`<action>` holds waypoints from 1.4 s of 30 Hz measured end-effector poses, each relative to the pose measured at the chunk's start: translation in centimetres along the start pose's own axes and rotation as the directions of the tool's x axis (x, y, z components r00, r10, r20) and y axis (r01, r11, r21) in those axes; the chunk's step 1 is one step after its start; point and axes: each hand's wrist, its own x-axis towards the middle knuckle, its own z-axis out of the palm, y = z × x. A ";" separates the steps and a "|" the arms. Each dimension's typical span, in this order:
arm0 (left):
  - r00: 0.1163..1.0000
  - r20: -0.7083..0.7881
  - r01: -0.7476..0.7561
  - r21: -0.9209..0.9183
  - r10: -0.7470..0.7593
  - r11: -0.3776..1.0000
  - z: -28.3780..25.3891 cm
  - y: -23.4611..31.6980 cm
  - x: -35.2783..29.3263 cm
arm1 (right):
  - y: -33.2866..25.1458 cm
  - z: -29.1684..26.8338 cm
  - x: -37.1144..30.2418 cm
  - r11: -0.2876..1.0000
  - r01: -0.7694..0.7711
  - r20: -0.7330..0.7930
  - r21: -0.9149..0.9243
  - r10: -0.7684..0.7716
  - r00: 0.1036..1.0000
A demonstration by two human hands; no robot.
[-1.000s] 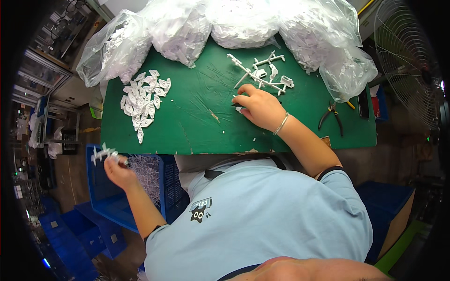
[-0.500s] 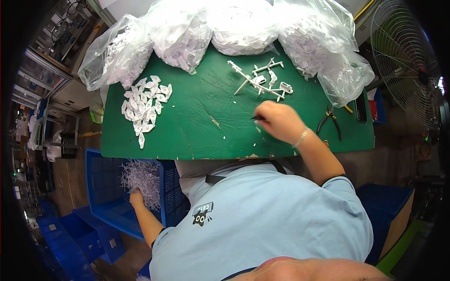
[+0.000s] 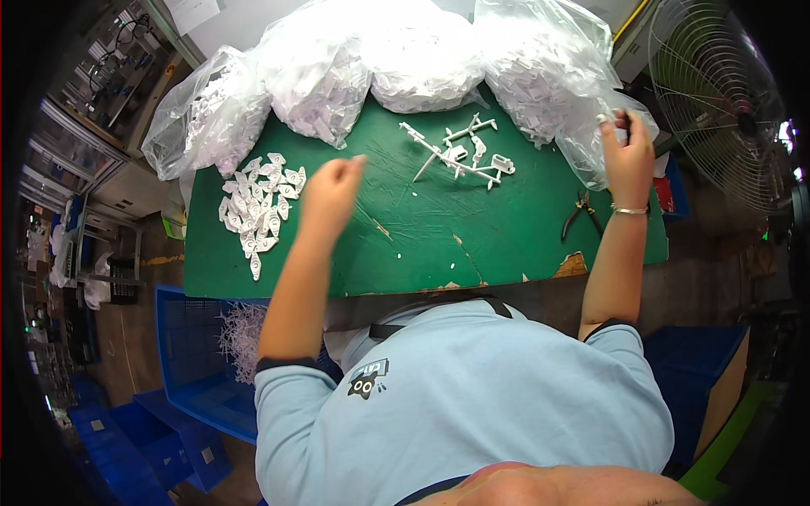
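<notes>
My left hand (image 3: pixel 332 192) hovers over the green table, fingers pressed together. It is slightly blurred, and whatever they pinch cannot be made out. To its right lie white plastic runners (image 3: pixel 434 153) with moulded parts attached. My right hand (image 3: pixel 631 150) is raised in front of the clear bag (image 3: pixel 582 156) at the right, its fingers curled around a small black tool (image 3: pixel 623 133) that is mostly hidden. Left of my left hand spreads a pile of flat white plastic pieces (image 3: pixel 257 202). Black-handled pliers (image 3: pixel 582 215) rest below my right hand.
Large clear bags of white parts (image 3: pixel 316 101) line the back of the green table (image 3: pixel 371 270). A blue crate (image 3: pixel 181 354) with white runner scraps (image 3: pixel 240 337) stands below, at left. A wire fan (image 3: pixel 717 110) is at right. Small white bits and torn patches mark the tabletop.
My left hand has come up from the scraps in the blue crate to above the table. My right hand has moved right and away from me, from the table's middle to the right bag.
</notes>
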 end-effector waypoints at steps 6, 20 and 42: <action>0.985 0.153 0.056 0.183 -0.084 0.982 9.9 2.4 5.1 | -5.0 0.4 -5.3 0.920 -0.018 0.177 0.391 -0.056 0.983; 0.955 -0.139 -0.296 -0.446 0.262 0.844 1.1 5.3 -1.2 | -6.9 0.1 -7.8 0.717 -0.257 0.459 0.647 -0.098 0.883; 0.865 -0.488 -0.416 -0.571 0.115 0.708 4.7 6.0 -4.8 | -10.1 2.6 -11.2 0.539 -0.431 0.638 0.724 -0.284 0.716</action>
